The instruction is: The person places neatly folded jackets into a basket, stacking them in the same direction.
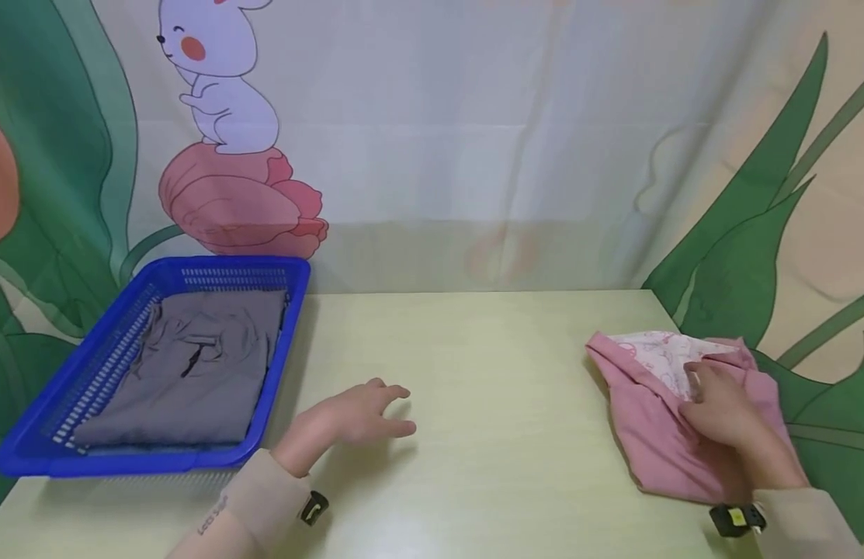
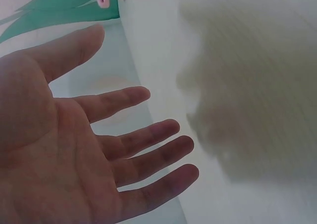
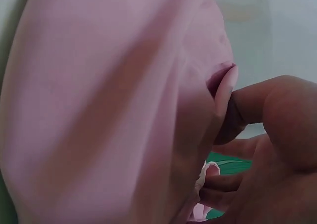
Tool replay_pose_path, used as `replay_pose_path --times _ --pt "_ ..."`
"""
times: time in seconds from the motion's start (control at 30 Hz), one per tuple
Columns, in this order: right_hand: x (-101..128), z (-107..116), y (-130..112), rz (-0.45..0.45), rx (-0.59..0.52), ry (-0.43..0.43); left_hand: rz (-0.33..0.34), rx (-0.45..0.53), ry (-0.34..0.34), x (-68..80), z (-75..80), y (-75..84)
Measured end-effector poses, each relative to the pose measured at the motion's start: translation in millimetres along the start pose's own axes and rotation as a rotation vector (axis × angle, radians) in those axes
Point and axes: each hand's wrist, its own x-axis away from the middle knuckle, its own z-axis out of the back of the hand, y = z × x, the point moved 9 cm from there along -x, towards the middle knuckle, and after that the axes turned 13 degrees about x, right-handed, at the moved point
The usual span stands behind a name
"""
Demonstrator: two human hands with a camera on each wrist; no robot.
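**Lettering on my left cuff only**

I can find just one piece of writing: small dark letters along the cuff of my left sleeve (image 1: 253, 508), seen from the head camera. It seems to begin "Let's", but the rest is too small and slanted for me to read.

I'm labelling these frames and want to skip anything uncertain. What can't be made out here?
- Head view: the right hand covers part of the pink garment, so its fingertips' hold is hidden.
- Right wrist view: the pink cloth fills the frame, blurred; its shape is unreadable.
- Left wrist view: the open left hand blocks most of the table.
- Head view: the grey cloth in the blue basket is folded; type unclear.
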Motion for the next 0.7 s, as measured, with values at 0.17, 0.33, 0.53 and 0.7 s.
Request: replay_pose_path --times 0.17,0.33,0.53,0.7 --pt "-2.3 -7.6 -6.8 0.032 0.006 -0.017 0.004 0.001 -0.001 0.5 -3.8 -2.0" --pt "-5.7 -9.8 -18.6 0.046 0.009 -0.024 -0.013 -0.005 0.002 0.9 -4.0 -1.3" --pt "-9.9 -10.6 -35.1 0.09 0.025 -0.002 -0.023 -0.007 0.004 -0.2 -6.4 -4.2" --pt "-13.7 -15.1 -50.3 0.114 0.023 0.002 -0.038 -0.004 0.006 -1.0 -7.4 -2.9"
